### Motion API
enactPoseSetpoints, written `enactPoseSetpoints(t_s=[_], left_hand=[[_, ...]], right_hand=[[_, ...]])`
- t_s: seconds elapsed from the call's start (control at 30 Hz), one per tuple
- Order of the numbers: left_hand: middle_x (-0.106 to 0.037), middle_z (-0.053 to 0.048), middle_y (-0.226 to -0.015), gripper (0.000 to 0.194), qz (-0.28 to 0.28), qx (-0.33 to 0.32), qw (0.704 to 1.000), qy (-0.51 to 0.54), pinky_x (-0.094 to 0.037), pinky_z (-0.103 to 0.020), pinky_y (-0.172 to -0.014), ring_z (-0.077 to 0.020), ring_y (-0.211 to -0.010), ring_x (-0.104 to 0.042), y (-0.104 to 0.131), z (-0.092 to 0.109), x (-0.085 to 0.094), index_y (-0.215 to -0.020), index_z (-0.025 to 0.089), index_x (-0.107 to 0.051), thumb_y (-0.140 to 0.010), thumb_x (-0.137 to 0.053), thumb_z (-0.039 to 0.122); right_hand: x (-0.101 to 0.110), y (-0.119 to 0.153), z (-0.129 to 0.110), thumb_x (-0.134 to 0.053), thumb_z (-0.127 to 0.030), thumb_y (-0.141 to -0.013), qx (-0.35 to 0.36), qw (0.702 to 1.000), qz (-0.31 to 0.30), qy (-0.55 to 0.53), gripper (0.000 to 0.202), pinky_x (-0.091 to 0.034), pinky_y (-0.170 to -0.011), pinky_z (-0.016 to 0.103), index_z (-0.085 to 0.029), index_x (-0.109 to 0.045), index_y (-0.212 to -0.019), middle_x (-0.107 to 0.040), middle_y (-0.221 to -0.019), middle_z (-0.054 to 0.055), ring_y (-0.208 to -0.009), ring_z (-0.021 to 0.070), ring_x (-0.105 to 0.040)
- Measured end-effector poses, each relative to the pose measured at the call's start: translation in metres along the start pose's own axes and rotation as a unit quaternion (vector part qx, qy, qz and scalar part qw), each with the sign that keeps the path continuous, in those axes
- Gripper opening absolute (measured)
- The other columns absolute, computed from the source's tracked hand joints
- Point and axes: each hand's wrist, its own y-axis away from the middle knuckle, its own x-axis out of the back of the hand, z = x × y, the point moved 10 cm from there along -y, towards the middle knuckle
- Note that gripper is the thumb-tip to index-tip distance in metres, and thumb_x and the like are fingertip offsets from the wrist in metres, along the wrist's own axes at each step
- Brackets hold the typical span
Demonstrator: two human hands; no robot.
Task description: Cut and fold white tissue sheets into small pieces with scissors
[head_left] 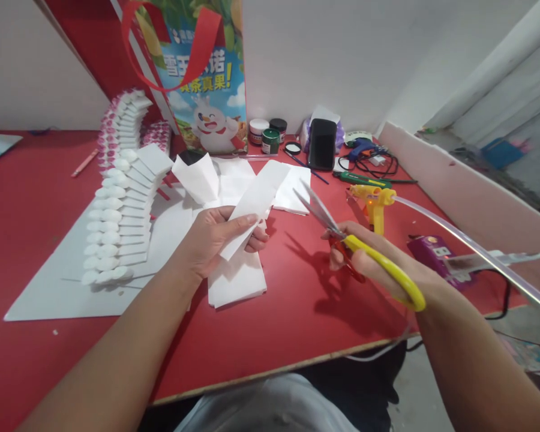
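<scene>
Between the thumb and fingers of my left hand [218, 234] is a white paper strip [263, 186], tilted up to the right. My right hand [364, 258] grips a pair of scissors [382, 261] with yellow and red handles. Their blades are parted and point up and left, apart from the strip. Below my left hand lies a stack of white paper strips [237, 282]. More white paper pieces [294, 189] lie on the table behind the strip. To the left, a curved row of white spoon-shaped pieces [132, 225] rests on a white board [63, 288].
A yellow glue gun [373, 201] with a long clear glue stick stands right of the scissors, near a purple box [441, 261]. Behind are a colourful bag [202, 84], paint jars [270, 139], a black phone [322, 144] and a green-handled cutter [362, 179]. Pink-and-white pieces [121, 129] stand at left.
</scene>
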Motion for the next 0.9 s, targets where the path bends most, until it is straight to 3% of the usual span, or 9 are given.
enactPoseSetpoints(t_s=[0.1,0.3,0.57,0.9], left_hand=[[-0.075,-0.007,-0.067,0.021,-0.011,-0.002,1.0,0.014,-0.053,-0.026,-0.057,-0.0145,-0.054,-0.066,0.0,0.001,-0.002,-0.07,0.012,-0.076,-0.072,-0.087,0.029],[-0.074,-0.007,-0.065,0.021,-0.03,0.013,0.999,0.035,-0.054,-0.023,-0.055,-0.0135,-0.052,-0.067,0.002,-0.002,-0.009,-0.067,0.012,-0.075,-0.072,-0.088,0.027],[-0.076,-0.007,-0.066,0.025,-0.044,0.024,0.998,0.033,-0.055,-0.024,-0.056,-0.0145,-0.053,-0.068,0.002,-0.006,-0.014,-0.072,0.011,-0.077,-0.066,-0.092,0.03],[-0.076,-0.007,-0.066,0.024,-0.061,0.032,0.997,0.035,-0.055,-0.022,-0.055,-0.0141,-0.054,-0.069,0.002,-0.009,-0.016,-0.076,0.012,-0.079,-0.067,-0.092,0.031]], right_hand=[[-0.018,-0.001,-0.006,-0.061,-0.064,-0.087,-0.003,0.997,-0.07,0.016,0.048,-0.045,-0.062,0.029,-0.023,-0.055,-0.111,-0.056,-0.08,0.0,-0.068,0.0164,-0.052],[-0.034,-0.009,-0.018,-0.067,-0.064,-0.084,0.012,0.993,-0.112,0.022,0.052,-0.039,-0.058,0.025,-0.021,-0.057,-0.111,-0.055,-0.078,-0.002,-0.067,0.0142,-0.048],[-0.045,-0.02,-0.028,-0.06,-0.078,-0.081,0.015,0.993,-0.111,0.04,0.066,-0.038,-0.057,0.025,-0.018,-0.057,-0.11,-0.056,-0.079,0.0,-0.067,0.0143,-0.048],[-0.049,-0.024,-0.029,-0.064,-0.074,-0.082,0.025,0.993,-0.112,0.01,0.062,-0.037,-0.057,0.025,-0.017,-0.056,-0.106,-0.053,-0.079,-0.001,-0.068,0.0129,-0.046]])
